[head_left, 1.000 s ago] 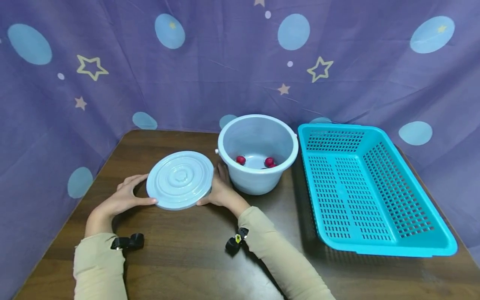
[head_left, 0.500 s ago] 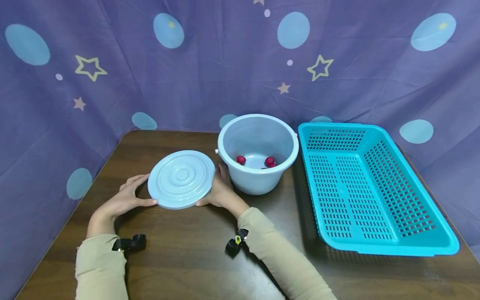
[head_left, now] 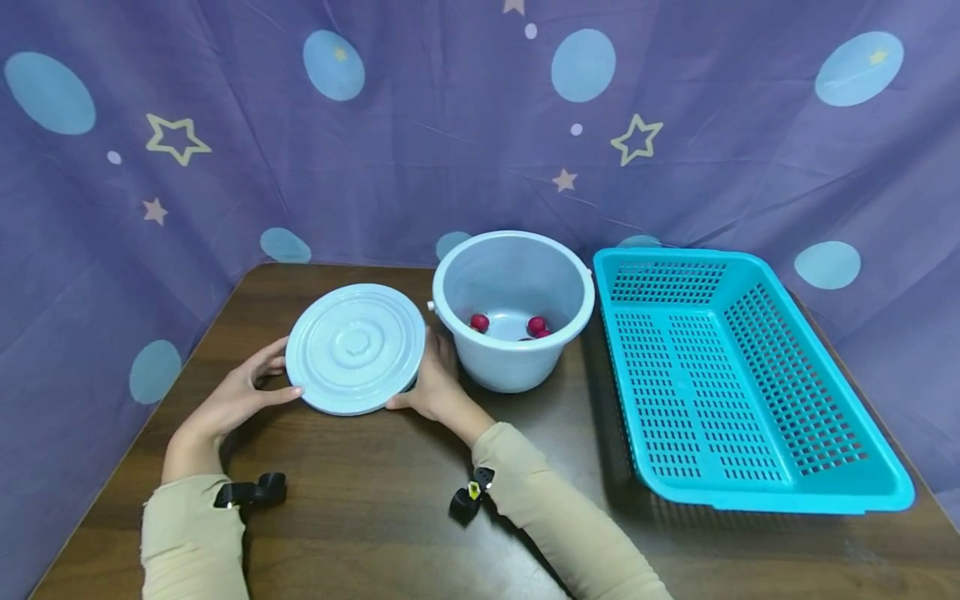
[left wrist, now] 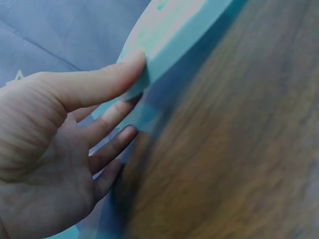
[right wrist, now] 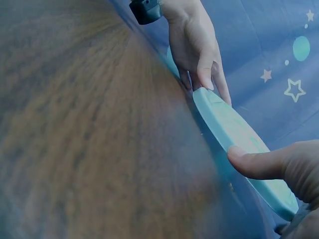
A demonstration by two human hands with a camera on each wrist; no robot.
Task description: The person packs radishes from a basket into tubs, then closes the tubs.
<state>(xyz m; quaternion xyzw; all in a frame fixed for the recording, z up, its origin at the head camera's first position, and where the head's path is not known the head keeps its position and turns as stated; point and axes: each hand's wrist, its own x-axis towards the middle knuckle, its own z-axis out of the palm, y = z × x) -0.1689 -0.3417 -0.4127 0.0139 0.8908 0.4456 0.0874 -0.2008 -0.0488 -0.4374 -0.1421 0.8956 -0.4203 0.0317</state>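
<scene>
A round pale blue lid with raised rings (head_left: 355, 349) is between both hands, left of the bucket. My left hand (head_left: 236, 400) pinches its left rim, thumb on top and fingers at the underside; the left wrist view shows the thumb (left wrist: 107, 82) on the edge. On the opposite rim, my right hand (head_left: 438, 383) grips with the thumb near the front, its fingers partly hidden by the lid. The right wrist view shows the lid (right wrist: 244, 137) edge-on above the table. Beside the right hand stands a light blue bucket (head_left: 513, 367) holding several small red round things (head_left: 537, 326).
A turquoise perforated basket (head_left: 686, 383) sits on the table's right side, close to the bucket. The brown wooden table (head_left: 360, 525) meets a purple patterned curtain (head_left: 420, 150) at the back. Black wrist cameras (head_left: 251, 490) are strapped to both sleeves.
The lid has shifted slightly left and away from me and looks a little raised or tilted, both hands moving with it. The bucket and basket stay put.
</scene>
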